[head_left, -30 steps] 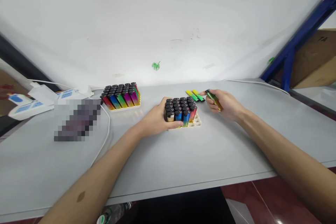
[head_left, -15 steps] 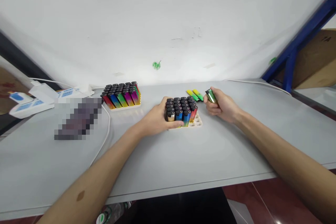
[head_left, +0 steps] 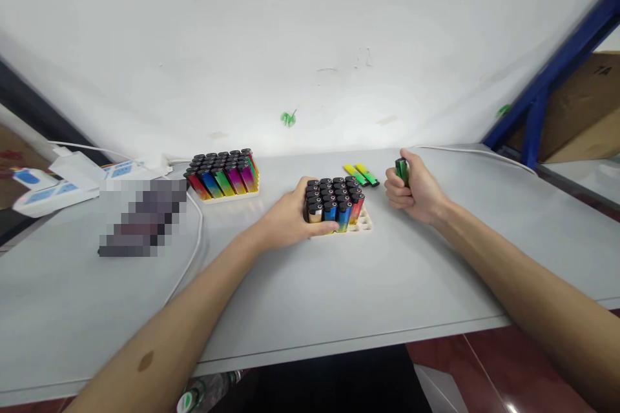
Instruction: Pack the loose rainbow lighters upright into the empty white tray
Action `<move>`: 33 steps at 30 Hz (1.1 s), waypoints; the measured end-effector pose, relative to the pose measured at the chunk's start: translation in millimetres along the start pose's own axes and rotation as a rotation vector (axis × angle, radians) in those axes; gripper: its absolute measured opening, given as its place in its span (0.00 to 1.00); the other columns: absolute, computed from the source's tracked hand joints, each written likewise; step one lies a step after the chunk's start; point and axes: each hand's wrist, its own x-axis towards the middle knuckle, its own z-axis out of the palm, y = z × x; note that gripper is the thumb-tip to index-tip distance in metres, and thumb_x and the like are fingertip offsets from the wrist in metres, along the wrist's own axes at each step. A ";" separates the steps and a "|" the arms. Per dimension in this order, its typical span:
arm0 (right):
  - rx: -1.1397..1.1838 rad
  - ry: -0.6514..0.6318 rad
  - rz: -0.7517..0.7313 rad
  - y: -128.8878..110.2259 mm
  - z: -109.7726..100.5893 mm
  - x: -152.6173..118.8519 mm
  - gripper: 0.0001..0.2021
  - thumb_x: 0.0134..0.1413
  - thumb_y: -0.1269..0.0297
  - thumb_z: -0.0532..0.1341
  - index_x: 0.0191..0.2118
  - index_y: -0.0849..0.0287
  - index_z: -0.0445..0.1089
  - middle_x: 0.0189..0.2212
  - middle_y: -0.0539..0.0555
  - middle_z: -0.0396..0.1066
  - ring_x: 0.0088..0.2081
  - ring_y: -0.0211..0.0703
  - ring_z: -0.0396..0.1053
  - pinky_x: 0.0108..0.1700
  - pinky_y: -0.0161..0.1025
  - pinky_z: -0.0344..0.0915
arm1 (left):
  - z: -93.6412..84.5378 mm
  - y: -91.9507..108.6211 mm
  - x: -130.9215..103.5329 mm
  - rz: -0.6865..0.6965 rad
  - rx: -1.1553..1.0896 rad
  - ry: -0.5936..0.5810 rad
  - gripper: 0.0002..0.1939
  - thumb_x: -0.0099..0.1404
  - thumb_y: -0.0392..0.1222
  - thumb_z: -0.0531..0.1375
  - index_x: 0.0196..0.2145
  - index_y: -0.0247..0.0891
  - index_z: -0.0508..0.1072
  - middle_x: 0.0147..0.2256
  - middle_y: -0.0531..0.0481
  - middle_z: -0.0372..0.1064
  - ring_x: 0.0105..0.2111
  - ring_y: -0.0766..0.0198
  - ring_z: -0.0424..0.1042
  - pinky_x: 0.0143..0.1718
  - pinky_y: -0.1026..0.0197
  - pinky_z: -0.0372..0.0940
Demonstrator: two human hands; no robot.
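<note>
My left hand (head_left: 289,214) is wrapped round the left side of a block of upright lighters (head_left: 343,214) with black tops and coloured bodies. They stand in a pale tray (head_left: 361,227), whose holes at the front right hold nothing. In the air right of that tray, my right hand (head_left: 420,188) is closed round a green metallic lighter (head_left: 402,171), held upright with its black top showing; the fingers hide its lower part. Between the tray and the wall, two yellow-green lighters (head_left: 367,174) lie flat on the table.
Another tray of lighters (head_left: 223,175) stands at the back left. Left of it are a power strip (head_left: 53,197), a white cable (head_left: 199,232) and a pixelated dark object (head_left: 145,219). A white wall (head_left: 310,64) bounds the grey table (head_left: 368,290) behind; blue metal posts (head_left: 535,113) rise at right.
My right hand has moved slightly right and up, away from the tray, and turned the green lighter from tilted to more upright. My left hand has stayed on the tray.
</note>
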 end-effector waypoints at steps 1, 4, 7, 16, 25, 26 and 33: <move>-0.007 0.026 0.002 -1.1 0.2 -0.1 0.28 0.60 0.38 0.50 0.19 0.54 0.49 0.14 0.42 0.36 0.17 0.31 0.33 0.18 0.33 0.36 | 0.0 0.0 0.1 0.000 -0.002 0.001 0.34 0.54 0.56 0.68 0.52 0.42 0.60 0.47 0.48 0.73 0.45 0.53 0.74 0.42 0.54 0.67; -0.017 0.081 -0.002 -4.5 2.9 -1.4 0.25 0.62 0.47 0.48 0.17 0.55 0.48 0.14 0.43 0.36 0.17 0.32 0.32 0.17 0.34 0.35 | -0.1 0.0 0.3 -0.006 0.005 0.000 0.34 0.54 0.56 0.69 0.52 0.42 0.60 0.47 0.48 0.74 0.45 0.52 0.74 0.42 0.54 0.67; -0.016 0.095 -0.007 -6.1 5.9 -2.3 0.24 0.61 0.52 0.47 0.16 0.55 0.48 0.13 0.43 0.37 0.17 0.32 0.32 0.17 0.34 0.34 | -0.1 0.1 0.2 -0.007 -0.002 -0.001 0.34 0.54 0.56 0.69 0.52 0.43 0.60 0.46 0.48 0.74 0.44 0.53 0.74 0.41 0.54 0.68; -0.017 0.085 -0.007 -0.5 5.8 -0.8 0.26 0.62 0.46 0.48 0.16 0.55 0.49 0.14 0.43 0.37 0.16 0.32 0.33 0.17 0.33 0.34 | 1.0 -2.4 0.6 -0.004 -0.034 -0.001 0.36 0.53 0.56 0.69 0.53 0.43 0.59 0.48 0.47 0.73 0.45 0.52 0.74 0.42 0.53 0.69; -0.033 0.058 0.007 -1.0 4.9 0.0 0.26 0.62 0.48 0.48 0.16 0.56 0.49 0.13 0.43 0.37 0.16 0.31 0.33 0.18 0.34 0.34 | 2.0 -6.2 0.9 0.013 -0.059 -0.002 0.38 0.53 0.57 0.69 0.55 0.44 0.58 0.49 0.47 0.72 0.47 0.52 0.74 0.45 0.51 0.69; -0.028 0.058 0.007 -1.7 5.3 -0.2 0.26 0.62 0.50 0.48 0.16 0.56 0.49 0.13 0.43 0.37 0.16 0.31 0.33 0.18 0.34 0.34 | 2.3 -6.7 0.9 0.019 -0.074 -0.006 0.38 0.54 0.56 0.69 0.56 0.44 0.58 0.49 0.46 0.72 0.47 0.52 0.74 0.46 0.50 0.69; -0.032 0.002 -0.006 0.3 4.9 -1.4 0.25 0.62 0.50 0.48 0.16 0.56 0.52 0.14 0.43 0.38 0.17 0.32 0.33 0.19 0.34 0.35 | 4.5 -16.5 2.6 0.049 -0.145 -0.019 0.53 0.50 0.57 0.71 0.65 0.45 0.47 0.56 0.41 0.66 0.56 0.46 0.68 0.57 0.45 0.63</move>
